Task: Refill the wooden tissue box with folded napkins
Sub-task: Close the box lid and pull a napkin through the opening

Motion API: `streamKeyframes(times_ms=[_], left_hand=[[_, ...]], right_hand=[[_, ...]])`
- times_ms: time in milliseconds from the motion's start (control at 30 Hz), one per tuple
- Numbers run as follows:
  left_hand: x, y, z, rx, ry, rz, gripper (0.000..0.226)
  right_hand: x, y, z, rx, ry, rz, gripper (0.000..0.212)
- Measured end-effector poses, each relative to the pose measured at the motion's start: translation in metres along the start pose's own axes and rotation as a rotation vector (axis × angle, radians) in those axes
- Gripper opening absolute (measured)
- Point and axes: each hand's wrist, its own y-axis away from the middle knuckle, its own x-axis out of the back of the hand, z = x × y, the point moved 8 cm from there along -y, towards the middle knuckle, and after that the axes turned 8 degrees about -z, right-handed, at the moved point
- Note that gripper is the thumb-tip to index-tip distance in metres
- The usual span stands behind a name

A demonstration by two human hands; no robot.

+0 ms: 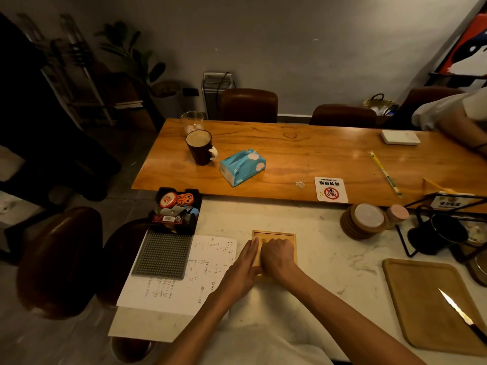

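The wooden tissue box (pixel 276 235) lies on the white marble counter in front of me, its square top facing up. My right hand (pixel 278 255) rests on the box with its fingers curled, covering most of the near part. My left hand (pixel 243 267) lies flat, fingers straight and together, pressed against the box's left side. No folded napkins show in either hand. A blue soft tissue pack (pixel 242 167) lies on the brown wooden table beyond, apart from both hands.
Left of the box lie a handwritten sheet (pixel 205 270) and a black studded mat (pixel 163 256). A dark mug (pixel 200 147), a stack of coasters (pixel 365 222), a wooden tray (pixel 421 299) with a knife (pixel 461 314), and another person's arm (pixel 458 122) are around.
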Motion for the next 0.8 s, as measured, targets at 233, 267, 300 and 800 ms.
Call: streamKeyframes(times_ms=[233, 267, 300, 800], left_hand=[[0.000, 0.000, -0.001, -0.004, -0.017, 0.002, 0.073], [0.000, 0.000, -0.001, -0.001, -0.022, 0.002, 0.073], [0.000, 0.000, -0.001, 0.000, -0.023, 0.004, 0.073], [0.000, 0.001, -0.001, 0.001, -0.015, 0.016, 0.074]], right_hand=[[0.000, 0.004, 0.004, -0.017, -0.057, 0.060, 0.027], [-0.001, 0.005, 0.004, -0.021, -0.064, 0.064, 0.027], [-0.001, 0.005, 0.005, -0.025, -0.070, 0.068, 0.027], [-0.008, 0.011, 0.021, -0.109, -0.237, 0.094, 0.026]])
